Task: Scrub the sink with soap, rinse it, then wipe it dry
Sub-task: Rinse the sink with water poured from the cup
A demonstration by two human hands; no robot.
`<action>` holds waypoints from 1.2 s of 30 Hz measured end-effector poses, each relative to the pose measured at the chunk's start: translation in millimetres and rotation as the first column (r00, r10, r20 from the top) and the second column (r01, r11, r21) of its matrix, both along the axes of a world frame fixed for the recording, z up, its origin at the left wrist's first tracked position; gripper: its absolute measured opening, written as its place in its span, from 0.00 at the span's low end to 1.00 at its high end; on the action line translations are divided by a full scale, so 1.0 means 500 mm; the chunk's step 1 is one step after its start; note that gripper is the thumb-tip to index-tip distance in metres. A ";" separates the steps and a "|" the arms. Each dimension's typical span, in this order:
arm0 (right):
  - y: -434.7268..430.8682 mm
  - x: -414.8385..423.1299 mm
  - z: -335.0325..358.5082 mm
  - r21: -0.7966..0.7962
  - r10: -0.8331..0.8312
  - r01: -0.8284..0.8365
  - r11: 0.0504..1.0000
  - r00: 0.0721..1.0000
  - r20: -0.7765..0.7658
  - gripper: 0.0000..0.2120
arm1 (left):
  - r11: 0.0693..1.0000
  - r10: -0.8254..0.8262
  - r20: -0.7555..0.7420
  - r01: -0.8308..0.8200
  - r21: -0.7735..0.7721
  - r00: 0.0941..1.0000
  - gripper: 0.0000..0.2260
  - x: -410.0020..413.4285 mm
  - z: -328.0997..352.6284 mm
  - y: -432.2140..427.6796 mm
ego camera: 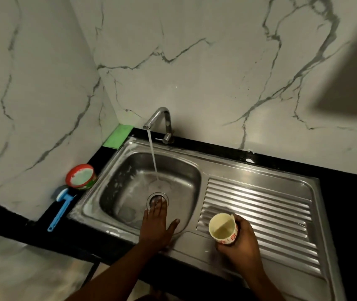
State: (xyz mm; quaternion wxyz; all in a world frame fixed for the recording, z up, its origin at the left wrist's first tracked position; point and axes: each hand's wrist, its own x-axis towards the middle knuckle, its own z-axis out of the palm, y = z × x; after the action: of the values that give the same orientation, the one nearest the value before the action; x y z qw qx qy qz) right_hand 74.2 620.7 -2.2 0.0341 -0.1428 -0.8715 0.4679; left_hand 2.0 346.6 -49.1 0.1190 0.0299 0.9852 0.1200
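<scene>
Water [153, 157] runs from the tap [160, 118] down into the metal sink [182, 170]. White foam sticks to the sink. The left hand [157, 224] lies flat in the bowl, fingers straight, tips at the drain [151, 197]. At 3 o'clock from it, the right hand [241, 246] holds a yellow cup [223, 229] by the ribbed board [260, 209]. At 9 o'clock from the bowl are a red tub [81, 176] and a blue brush [61, 210]. A green cloth [119, 136] lies at 11 o'clock.

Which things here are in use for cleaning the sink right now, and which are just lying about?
In use: sink, left hand flat inside it; running tap; cup gripped by right hand.
Lying untouched: soap tub, blue brush, green cloth, all on the counter.
</scene>
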 end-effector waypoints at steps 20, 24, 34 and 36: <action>-0.486 -0.376 0.011 -0.249 -0.256 0.279 0.927 0.959 0.122 0.34 | 0.980 -0.197 -0.020 0.198 0.026 0.980 0.43 -0.266 0.010 -0.365; -0.550 -0.485 0.040 -0.356 -0.339 0.377 0.855 0.926 0.166 0.37 | 0.970 -0.233 -0.027 0.234 0.065 0.972 0.45 -0.291 0.021 -0.396; -0.564 -0.558 0.136 -0.220 -0.270 0.267 0.938 0.963 0.016 0.41 | 0.955 -0.279 -0.068 0.285 0.088 0.958 0.45 -0.287 0.023 -0.396; -0.562 -0.562 0.145 -0.233 -0.269 0.263 0.936 0.963 0.006 0.41 | 0.954 -0.284 -0.054 0.288 0.082 0.957 0.46 -0.299 0.032 -0.393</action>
State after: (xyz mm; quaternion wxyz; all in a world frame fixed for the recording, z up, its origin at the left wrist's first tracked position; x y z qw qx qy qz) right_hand -206.5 339.5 70.2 0.0913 -0.2565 -0.7831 0.5591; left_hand -147.6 149.8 -33.1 0.1133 0.1800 0.9664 0.1446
